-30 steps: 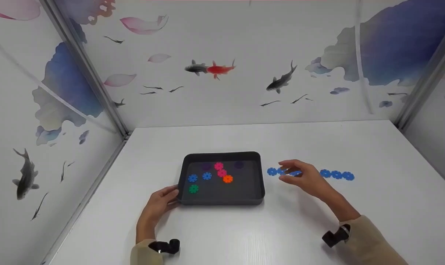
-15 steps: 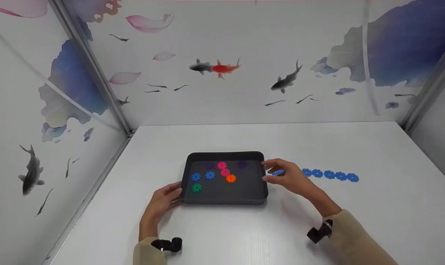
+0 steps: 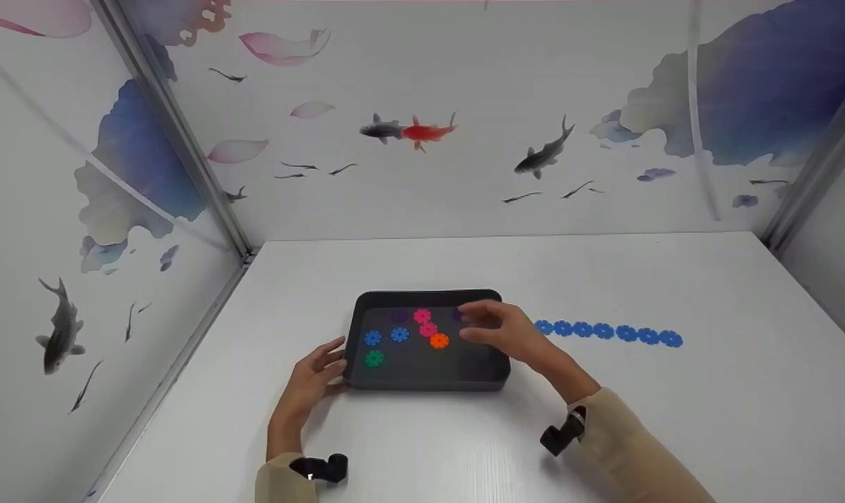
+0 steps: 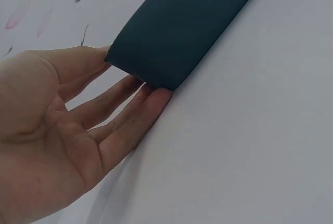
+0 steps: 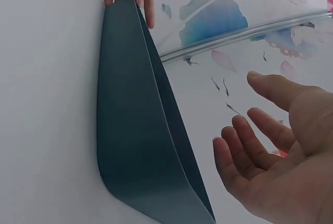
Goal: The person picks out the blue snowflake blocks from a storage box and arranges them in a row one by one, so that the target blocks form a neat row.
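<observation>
A dark rectangular tray [image 3: 408,384] sits on the table with several notched plastic discs inside: two blue discs, a green disc [image 3: 373,358], two pink discs [image 3: 422,316], an orange disc [image 3: 438,340] and dark purple ones. My left hand [image 3: 312,381] rests its fingertips against the tray's left side; the left wrist view shows them at its rim and lower edge. My right hand [image 3: 510,335] hangs over the tray's right part, fingers loosely bent and thumb apart. In the right wrist view nothing shows between those fingers. It partly covers a purple disc [image 3: 457,314].
Right of the tray, a row of several blue discs [image 3: 603,331] stretches across the white table [image 3: 422,447]. Printed wall panels [image 3: 422,188] stand behind the table and at both sides. A small black camera [image 3: 562,433] is strapped at each wrist.
My right hand has moved left from above the blue row to over the tray, uncovering the row. My left hand stays at the tray's left side. The head view has shifted slightly.
</observation>
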`<state>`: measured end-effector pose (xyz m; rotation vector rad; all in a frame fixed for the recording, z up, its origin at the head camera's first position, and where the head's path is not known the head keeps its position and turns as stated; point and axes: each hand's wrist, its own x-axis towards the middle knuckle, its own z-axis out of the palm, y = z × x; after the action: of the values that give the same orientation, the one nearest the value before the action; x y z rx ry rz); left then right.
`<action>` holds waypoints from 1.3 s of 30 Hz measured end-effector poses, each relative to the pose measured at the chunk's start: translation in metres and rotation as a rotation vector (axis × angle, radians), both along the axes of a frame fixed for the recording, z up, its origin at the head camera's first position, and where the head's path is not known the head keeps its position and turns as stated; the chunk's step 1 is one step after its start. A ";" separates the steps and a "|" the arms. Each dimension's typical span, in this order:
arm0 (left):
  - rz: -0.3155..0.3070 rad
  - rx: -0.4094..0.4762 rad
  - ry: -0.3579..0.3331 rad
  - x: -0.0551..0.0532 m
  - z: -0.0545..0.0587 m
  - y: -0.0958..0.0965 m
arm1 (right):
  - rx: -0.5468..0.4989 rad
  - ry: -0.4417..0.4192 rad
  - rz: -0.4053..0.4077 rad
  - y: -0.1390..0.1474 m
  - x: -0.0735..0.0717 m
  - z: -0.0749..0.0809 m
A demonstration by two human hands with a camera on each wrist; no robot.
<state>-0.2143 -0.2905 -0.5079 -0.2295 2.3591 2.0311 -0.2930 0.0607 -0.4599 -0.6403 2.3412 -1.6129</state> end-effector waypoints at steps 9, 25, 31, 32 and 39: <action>0.027 -0.002 -0.024 -0.001 -0.003 -0.001 | -0.045 -0.085 0.036 -0.036 -0.002 -0.009; 0.032 0.007 -0.024 -0.002 -0.002 -0.001 | -0.080 -0.183 -0.016 -0.086 -0.011 -0.023; 0.035 0.013 -0.030 -0.004 -0.002 -0.002 | -0.028 -0.180 -0.039 -0.099 -0.012 -0.025; 0.034 0.015 -0.029 -0.004 -0.002 -0.002 | -0.021 -0.177 -0.044 -0.101 -0.012 -0.026; 0.022 0.025 -0.027 -0.005 -0.008 -0.004 | 0.014 -0.146 -0.068 -0.110 -0.017 -0.033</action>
<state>-0.2188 -0.2949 -0.5157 -0.2826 2.3239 2.0524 -0.3103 -0.0497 -0.4932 -0.4288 2.2893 -1.6113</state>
